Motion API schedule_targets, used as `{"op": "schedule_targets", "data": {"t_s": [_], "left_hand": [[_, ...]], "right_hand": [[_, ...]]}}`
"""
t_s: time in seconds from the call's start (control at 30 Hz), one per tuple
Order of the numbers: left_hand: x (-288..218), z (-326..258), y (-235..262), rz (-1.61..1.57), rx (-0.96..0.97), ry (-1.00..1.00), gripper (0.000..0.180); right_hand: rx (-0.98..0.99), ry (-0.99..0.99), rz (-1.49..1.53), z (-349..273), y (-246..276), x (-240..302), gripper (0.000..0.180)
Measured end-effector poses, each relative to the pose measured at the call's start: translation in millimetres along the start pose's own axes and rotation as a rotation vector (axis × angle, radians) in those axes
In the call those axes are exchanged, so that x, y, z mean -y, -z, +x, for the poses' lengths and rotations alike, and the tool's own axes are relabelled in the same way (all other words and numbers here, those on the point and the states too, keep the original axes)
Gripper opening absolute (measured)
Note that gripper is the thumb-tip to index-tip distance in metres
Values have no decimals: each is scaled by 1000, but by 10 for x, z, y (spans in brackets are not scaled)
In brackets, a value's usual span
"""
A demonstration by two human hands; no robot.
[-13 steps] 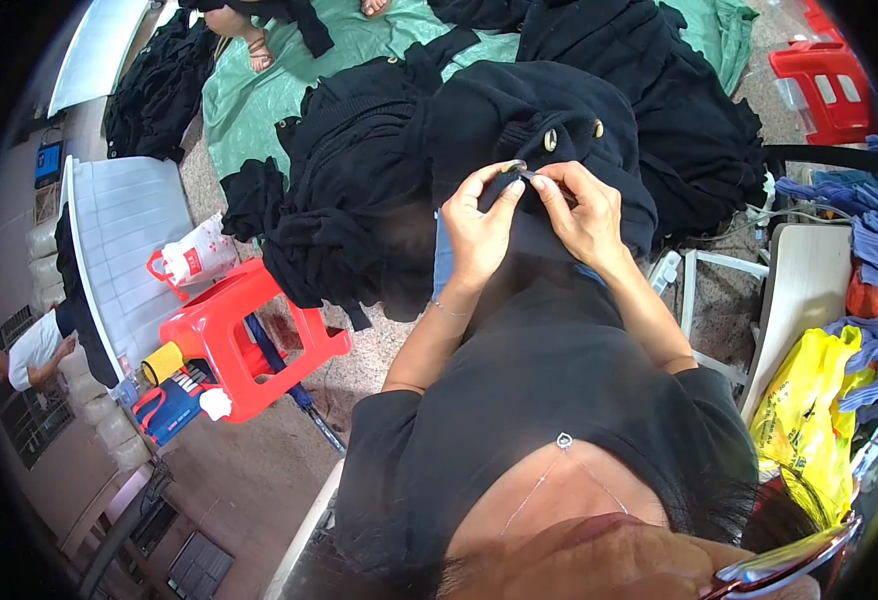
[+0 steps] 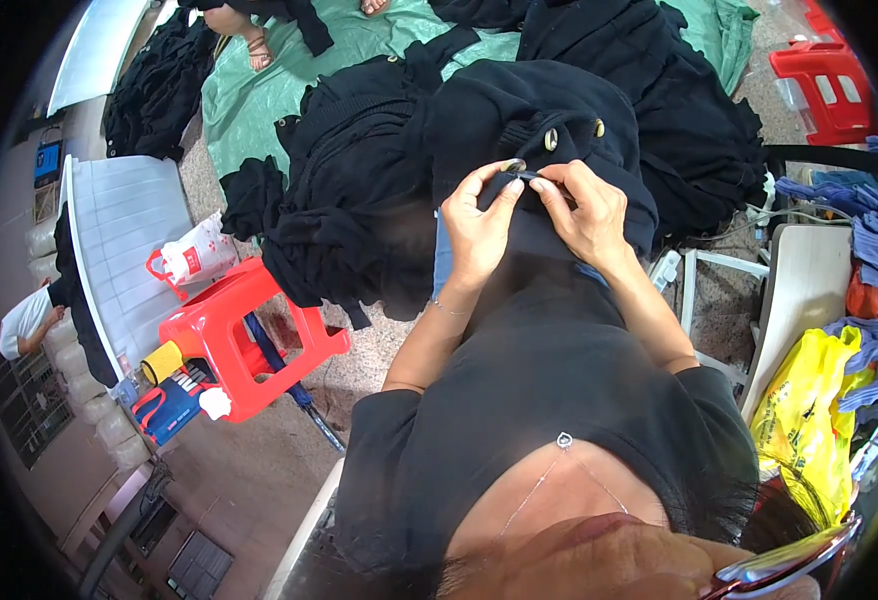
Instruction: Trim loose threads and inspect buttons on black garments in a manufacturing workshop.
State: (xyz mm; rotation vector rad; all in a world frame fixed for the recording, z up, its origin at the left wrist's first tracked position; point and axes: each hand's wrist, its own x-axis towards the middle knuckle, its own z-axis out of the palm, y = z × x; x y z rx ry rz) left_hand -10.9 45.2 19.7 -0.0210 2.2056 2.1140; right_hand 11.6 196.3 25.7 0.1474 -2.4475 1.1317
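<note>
Over my lap lies a black knit garment [image 2: 529,95] with gold-rimmed buttons. One button [image 2: 551,139] and another button [image 2: 599,128] show just beyond my fingers. My left hand [image 2: 477,232] is closed in a pinch on the garment's edge, beside a third button [image 2: 516,165] at its fingertips. Facing it, my right hand [image 2: 591,218] pinches the same dark edge between thumb and forefinger. The fingertips of both hands are close together, with a short dark strip of cloth between them. Whether a small tool is hidden there I cannot make out.
Heaps of black garments [image 2: 349,190] lie ahead on a green sheet [image 2: 249,110]. A red stool [image 2: 249,340] stands at left, by a white slatted board [image 2: 134,230]. At right are a yellow bag [image 2: 809,400], blue cloths [image 2: 864,220] and a pale board [image 2: 804,290]. People are nearby.
My right hand has shifted slightly to the right, and a little more of the dark strip shows between my fingertips. The person at far left has moved a little.
</note>
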Motion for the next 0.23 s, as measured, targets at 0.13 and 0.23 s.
{"op": "schedule_targets", "data": {"t_s": [0.13,0.23], "left_hand": [[26,7,-4,-3,10,-2,21],[35,4,6,-2,10,4,21]], "right_hand": [[-4,14,-20,-3,-15,-11,14],[0,24,-32,1,-15,-4,13]]}}
